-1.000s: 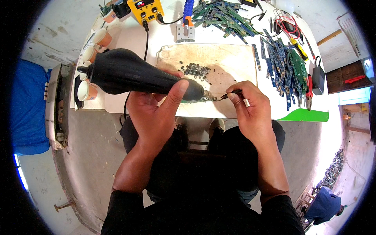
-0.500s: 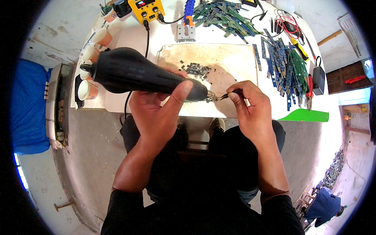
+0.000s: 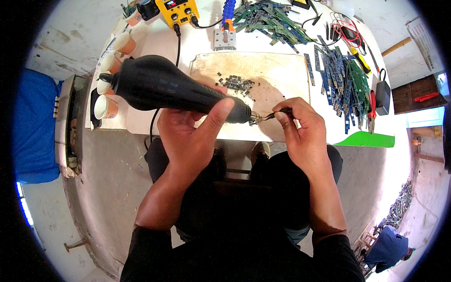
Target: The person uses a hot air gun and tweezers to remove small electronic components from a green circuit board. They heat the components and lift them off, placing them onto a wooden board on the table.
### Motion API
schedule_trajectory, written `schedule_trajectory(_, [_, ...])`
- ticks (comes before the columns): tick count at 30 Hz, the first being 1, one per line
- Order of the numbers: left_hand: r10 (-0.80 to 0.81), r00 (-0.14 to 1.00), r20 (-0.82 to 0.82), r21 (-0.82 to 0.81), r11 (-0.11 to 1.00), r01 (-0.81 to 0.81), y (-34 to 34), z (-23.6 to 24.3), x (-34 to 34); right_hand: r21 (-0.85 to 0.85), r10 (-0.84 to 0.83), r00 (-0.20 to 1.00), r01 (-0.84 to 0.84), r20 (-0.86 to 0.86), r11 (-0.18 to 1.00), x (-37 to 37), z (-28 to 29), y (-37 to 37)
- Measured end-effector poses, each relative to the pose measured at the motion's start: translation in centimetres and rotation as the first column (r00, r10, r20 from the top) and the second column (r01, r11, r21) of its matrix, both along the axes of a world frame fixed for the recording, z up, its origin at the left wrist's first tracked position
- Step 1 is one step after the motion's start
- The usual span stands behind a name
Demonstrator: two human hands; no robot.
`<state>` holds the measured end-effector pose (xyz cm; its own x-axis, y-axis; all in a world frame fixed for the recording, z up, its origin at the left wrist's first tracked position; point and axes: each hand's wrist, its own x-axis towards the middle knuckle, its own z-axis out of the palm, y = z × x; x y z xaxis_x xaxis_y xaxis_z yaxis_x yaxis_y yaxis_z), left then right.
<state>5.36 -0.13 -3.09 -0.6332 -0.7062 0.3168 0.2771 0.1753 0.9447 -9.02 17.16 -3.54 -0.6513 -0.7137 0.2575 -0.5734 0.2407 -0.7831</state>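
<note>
My left hand point(image 3: 190, 141) is closed around a black hot air gun point(image 3: 164, 87), whose metal nozzle point(image 3: 254, 118) points to the right over the front of a stained tan board point(image 3: 282, 70). Pinched in my right hand point(image 3: 302, 127) is a pair of dark tweezers point(image 3: 271, 115), with its tips beside the nozzle. Whether anything lies between the tips is too small to tell. Beyond the gun, a heap of small dark and grey chips point(image 3: 238, 84) rests on the board.
A yellow control station point(image 3: 176, 13) with a black cable stands at the back left. Paper cups point(image 3: 106, 108) line the left edge. Piles of narrow circuit board strips point(image 3: 336, 80) lie at right and back, near red-handled pliers point(image 3: 372, 105). A person point(image 3: 387, 249) sits far right.
The whole view has shifted very slightly. The hot air gun's nozzle has come a little to the right, closer to the tweezers; my right hand stays nearly still.
</note>
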Motion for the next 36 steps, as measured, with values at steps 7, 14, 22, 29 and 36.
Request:
schedule_trajectory(7, [0.051, 0.999, 0.016, 0.027, 0.998, -0.052, 0.03, 0.10, -0.12, -0.019, 0.008, 1.000, -0.008, 0.002, 1.000, -0.05, -0.19, -0.03])
schedule_trajectory(14, [0.027, 0.999, 0.035, 0.040, 0.999, -0.028, 0.21, 0.18, 0.01, -0.022, 0.000, 1.000, 0.000, 0.026, 1.000, 0.02, -0.08, 0.00])
schedule_trajectory(22, [0.041, 0.999, 0.022, 0.049, 0.998, -0.042, 0.13, 0.24, -0.12, -0.016, -0.001, 1.000, 0.002, 0.007, 1.000, 0.05, -0.10, -0.10])
schedule_trajectory(29, [0.048, 0.996, 0.080, 0.022, 0.998, -0.050, 0.09, 0.46, 0.05, -0.030, -0.003, 1.000, 0.003, -0.013, 1.000, 0.00, -0.25, 0.00])
schedule_trajectory(36, [0.055, 0.998, 0.027, 0.010, 0.998, -0.055, 0.01, 0.17, 0.04, 0.008, -0.003, 1.000, 0.003, -0.003, 1.000, 0.07, -0.04, -0.06])
